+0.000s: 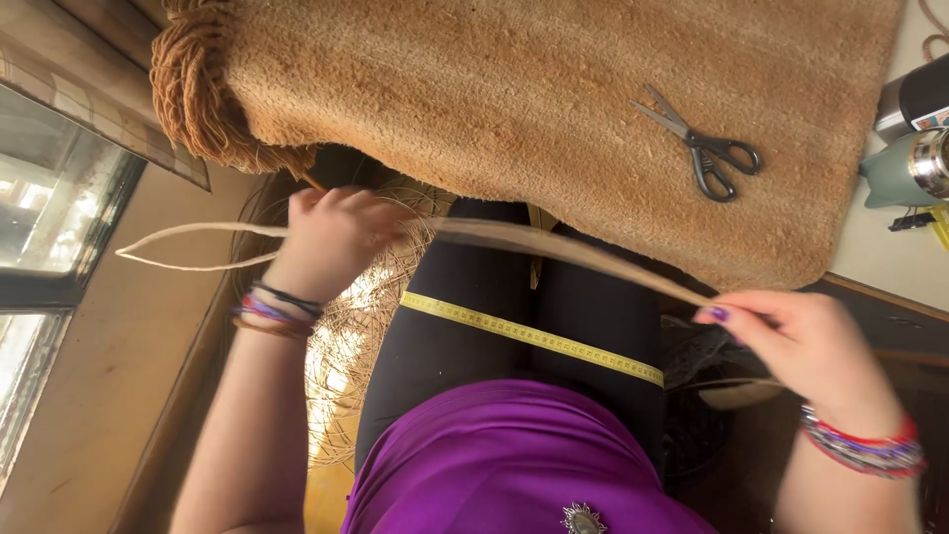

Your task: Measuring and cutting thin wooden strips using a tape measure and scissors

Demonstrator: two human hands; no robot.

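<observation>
L hand (331, 232) grip closed round pale fibre strand (554, 252); R hand (791, 341) grip pinches its other end. Strand stretches btwn both, above yellow tape measure (529, 336) on lap. Scissors (702, 148) on brown mat (474, 89), well beyond strand.

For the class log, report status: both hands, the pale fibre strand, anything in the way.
Left hand and right hand both pinch the pale fibre strand, stretched taut. Yellow tape measure on lap beneath. Nothing blocking.
</observation>
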